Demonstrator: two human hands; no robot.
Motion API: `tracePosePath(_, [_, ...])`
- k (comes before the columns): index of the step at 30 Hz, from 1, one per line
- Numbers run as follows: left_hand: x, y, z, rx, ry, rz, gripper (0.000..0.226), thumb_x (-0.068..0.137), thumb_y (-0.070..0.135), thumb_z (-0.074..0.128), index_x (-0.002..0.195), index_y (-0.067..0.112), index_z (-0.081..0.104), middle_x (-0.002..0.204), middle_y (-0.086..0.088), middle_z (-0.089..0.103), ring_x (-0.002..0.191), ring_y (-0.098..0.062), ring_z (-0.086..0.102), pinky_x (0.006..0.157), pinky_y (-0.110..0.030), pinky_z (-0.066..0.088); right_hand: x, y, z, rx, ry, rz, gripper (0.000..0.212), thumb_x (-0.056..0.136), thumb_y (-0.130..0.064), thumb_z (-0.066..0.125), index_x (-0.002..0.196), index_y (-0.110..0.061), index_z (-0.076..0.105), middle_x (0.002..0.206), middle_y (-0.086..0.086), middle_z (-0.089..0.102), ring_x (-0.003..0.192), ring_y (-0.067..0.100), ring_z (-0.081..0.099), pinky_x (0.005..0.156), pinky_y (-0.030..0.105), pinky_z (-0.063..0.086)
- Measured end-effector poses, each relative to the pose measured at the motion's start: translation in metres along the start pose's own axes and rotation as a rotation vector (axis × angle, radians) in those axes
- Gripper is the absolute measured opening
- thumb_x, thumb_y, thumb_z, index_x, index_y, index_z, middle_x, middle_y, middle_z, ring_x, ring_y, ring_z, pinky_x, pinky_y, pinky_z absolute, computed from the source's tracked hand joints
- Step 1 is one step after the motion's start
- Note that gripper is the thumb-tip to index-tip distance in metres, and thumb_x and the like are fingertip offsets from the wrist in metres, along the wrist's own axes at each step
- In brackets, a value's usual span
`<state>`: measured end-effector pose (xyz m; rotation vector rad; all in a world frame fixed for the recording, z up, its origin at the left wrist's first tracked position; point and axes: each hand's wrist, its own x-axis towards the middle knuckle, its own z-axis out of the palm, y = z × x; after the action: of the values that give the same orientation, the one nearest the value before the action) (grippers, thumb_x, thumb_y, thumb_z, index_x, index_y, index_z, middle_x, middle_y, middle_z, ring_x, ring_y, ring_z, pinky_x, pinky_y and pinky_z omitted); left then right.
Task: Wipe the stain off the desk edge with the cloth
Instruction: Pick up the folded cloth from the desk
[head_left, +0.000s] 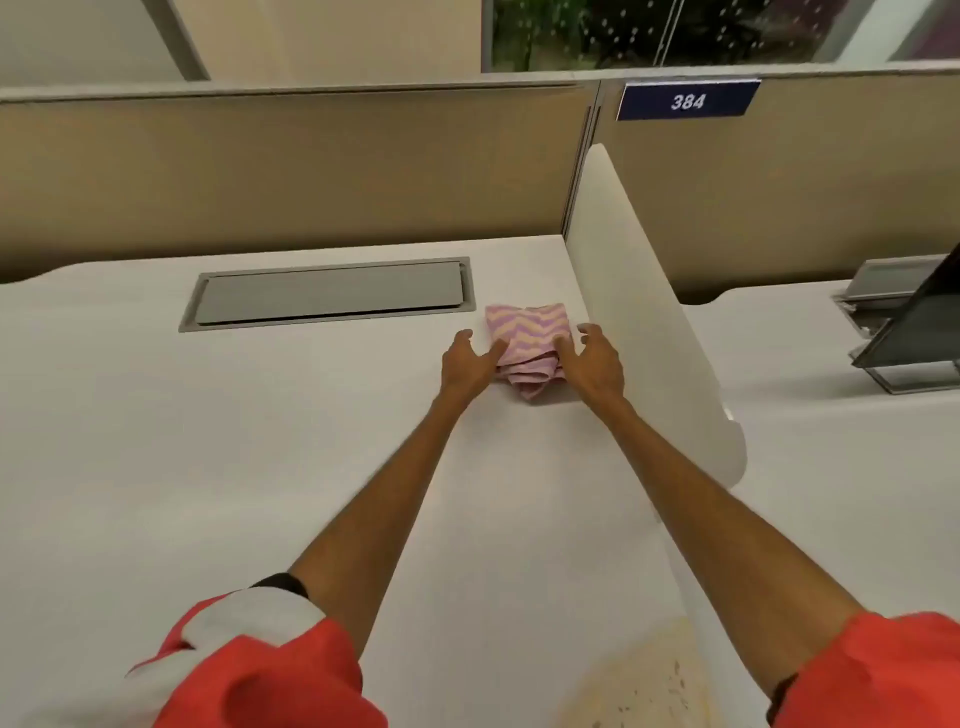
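Observation:
A pink-and-cream zigzag cloth (527, 327) lies bunched on the white desk (260, 441), close to the white divider panel. My left hand (467, 366) is at the cloth's left side and my right hand (597, 364) at its right side. Each thumb touches the cloth while the fingers stay spread and clear of it. The cloth rests on the desk between the two hands. A yellowish, speckled stain (649, 675) marks the desk near its front edge, by my right forearm.
A grey cable-tray lid (332, 296) is set into the desk behind the cloth. The white divider (639, 322) stands just right of my right hand. Tan partitions with a "384" sign (687, 101) close off the back. A dark stand (914, 332) sits on the neighbouring desk.

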<state>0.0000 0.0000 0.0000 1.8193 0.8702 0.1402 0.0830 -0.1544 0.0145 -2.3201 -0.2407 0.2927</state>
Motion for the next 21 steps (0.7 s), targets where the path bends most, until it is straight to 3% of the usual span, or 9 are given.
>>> tracePosePath(5, [0.014,0.009,0.017,-0.331,-0.159,-0.187,0.087,0.090,0.042,0.068,0.154,0.008,0.020,0.152,-0.015,0.042,0.132,-0.033,0.051,0.102,-0.047,0.050,0.017,0.003,0.007,0.086,-0.136,0.213,0.076,0.092,-0.051,0.057,0.150,-0.009,0.032,0.150,0.016,0.044,0.136,0.034,0.044,0.109,0.041,0.037])
tracePosePath(7, [0.015,0.010,0.022,-0.391,-0.161,-0.194,0.082,0.090,0.036,0.069,0.153,0.010,0.024,0.149,-0.014,0.047,0.127,-0.033,0.055,0.096,-0.045,0.054,0.022,0.004,0.008,0.072,-0.136,0.217,0.070,0.091,-0.049,0.059,0.145,-0.008,0.042,0.146,0.015,0.050,0.132,0.034,0.049,0.108,0.041,0.040])
tracePosePath(10, [0.018,0.011,0.024,-0.398,-0.144,-0.202,0.079,0.090,0.027,0.069,0.153,0.011,0.024,0.146,-0.015,0.048,0.125,-0.033,0.056,0.099,-0.049,0.052,0.024,0.005,0.009,0.147,-0.125,0.195,0.048,0.088,-0.041,0.063,0.121,-0.007,0.065,0.121,0.015,0.068,0.109,0.033,0.064,0.098,0.045,0.051])
tracePosePath(12, [0.017,0.012,0.024,-0.410,-0.140,-0.241,0.079,0.089,0.020,0.070,0.152,0.009,0.024,0.144,-0.015,0.049,0.125,-0.034,0.056,0.097,-0.046,0.054,0.021,0.005,0.009,0.178,-0.108,0.186,0.038,0.087,-0.036,0.064,0.112,-0.007,0.069,0.110,0.012,0.072,0.100,0.031,0.066,0.094,0.044,0.053])
tracePosePath(14, [0.013,0.013,0.020,-0.433,-0.134,-0.241,0.069,0.086,0.014,0.072,0.144,0.001,0.037,0.131,-0.016,0.058,0.115,-0.033,0.061,0.077,-0.030,0.057,0.016,0.003,0.007,0.207,-0.087,0.181,0.036,0.087,-0.036,0.064,0.111,-0.010,0.070,0.107,0.009,0.071,0.099,0.029,0.065,0.093,0.042,0.053])
tracePosePath(16, [0.006,0.014,0.014,-0.448,-0.140,-0.199,0.049,0.084,0.009,0.073,0.127,-0.005,0.056,0.107,-0.012,0.065,0.088,-0.026,0.065,0.048,-0.015,0.048,0.007,0.003,0.005,0.244,-0.083,0.171,0.032,0.088,-0.037,0.062,0.106,-0.011,0.071,0.100,0.007,0.070,0.093,0.026,0.064,0.085,0.036,0.051])
tracePosePath(17, [0.000,0.014,0.011,-0.449,-0.147,-0.191,0.043,0.083,0.008,0.073,0.121,-0.007,0.061,0.098,-0.010,0.065,0.075,-0.021,0.063,0.041,-0.013,0.044,0.002,0.003,0.004,0.261,-0.079,0.166,0.031,0.088,-0.038,0.061,0.102,-0.012,0.072,0.096,0.005,0.070,0.089,0.025,0.063,0.080,0.034,0.049])
tracePosePath(21, [-0.031,0.012,-0.001,-0.444,-0.168,-0.180,0.036,0.081,0.014,0.076,0.112,-0.003,0.067,0.083,-0.003,0.068,0.065,-0.011,0.064,0.041,-0.013,0.046,-0.029,0.006,-0.005,0.287,-0.068,0.140,0.027,0.088,-0.040,0.061,0.092,-0.014,0.069,0.091,0.004,0.069,0.085,0.024,0.061,0.077,0.034,0.046])
